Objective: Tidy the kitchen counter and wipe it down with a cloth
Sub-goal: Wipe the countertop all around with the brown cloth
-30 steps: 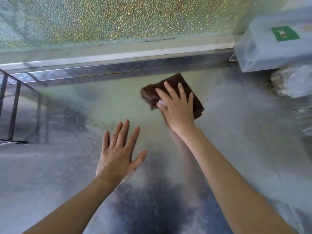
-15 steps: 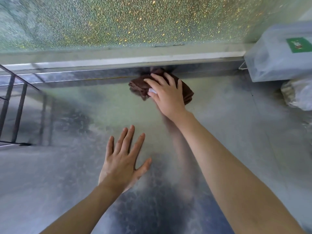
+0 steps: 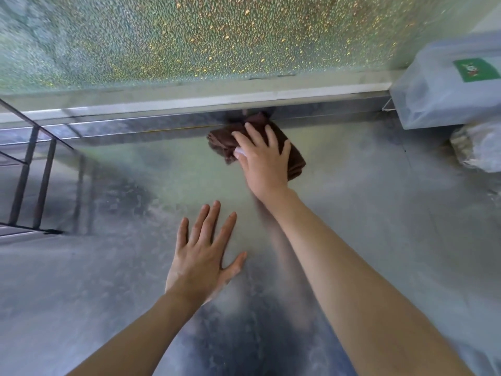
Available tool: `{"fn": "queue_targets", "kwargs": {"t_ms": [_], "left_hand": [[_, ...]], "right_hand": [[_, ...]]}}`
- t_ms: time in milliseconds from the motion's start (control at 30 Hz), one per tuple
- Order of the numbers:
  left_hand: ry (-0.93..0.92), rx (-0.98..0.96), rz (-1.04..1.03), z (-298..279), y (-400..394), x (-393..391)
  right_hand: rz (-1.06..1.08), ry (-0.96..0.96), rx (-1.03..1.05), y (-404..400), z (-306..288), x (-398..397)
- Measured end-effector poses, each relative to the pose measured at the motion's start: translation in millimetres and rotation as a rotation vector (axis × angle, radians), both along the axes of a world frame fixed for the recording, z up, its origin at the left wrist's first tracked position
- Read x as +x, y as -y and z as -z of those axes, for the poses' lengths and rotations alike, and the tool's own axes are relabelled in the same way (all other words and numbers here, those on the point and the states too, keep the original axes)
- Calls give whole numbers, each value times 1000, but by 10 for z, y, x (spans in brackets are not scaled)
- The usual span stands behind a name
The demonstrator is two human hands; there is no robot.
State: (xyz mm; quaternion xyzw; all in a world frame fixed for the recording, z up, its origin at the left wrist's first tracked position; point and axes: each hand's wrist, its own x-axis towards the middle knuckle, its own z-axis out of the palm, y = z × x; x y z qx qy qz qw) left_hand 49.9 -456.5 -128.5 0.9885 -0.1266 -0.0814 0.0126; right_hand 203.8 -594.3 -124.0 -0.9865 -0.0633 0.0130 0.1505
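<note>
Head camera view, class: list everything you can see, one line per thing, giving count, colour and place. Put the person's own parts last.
Folded brown cloth: one, brown, at the counter's back edge, under the right hand.
Steel counter: one, grey, reflective, fills the lower view.
Pebbled glass pane: one, greenish with gold flecks, behind the counter.
Clear plastic box: one, translucent, green label, far right.
Crumpled plastic bag: one, whitish, right edge, below the box.
Dark metal rack: one, left edge.
Left hand: flat on the counter.
Right hand: pressing the cloth.
</note>
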Motion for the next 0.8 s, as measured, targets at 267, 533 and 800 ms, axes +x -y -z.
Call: {"fn": "queue_targets", "kwargs": {"t_ms": [267,533,800], "left_hand": [[-65,-9,-43,-125,35,-9],[-28,-269,-72,-285,713,651],[-35,-218,-60,-42,1241,871]], "right_hand": [[-257,9,-65,496,-14,-802],[451,-70,2,1339,-154,-528],[-103,4,-123,1899,-41,-708]]}}
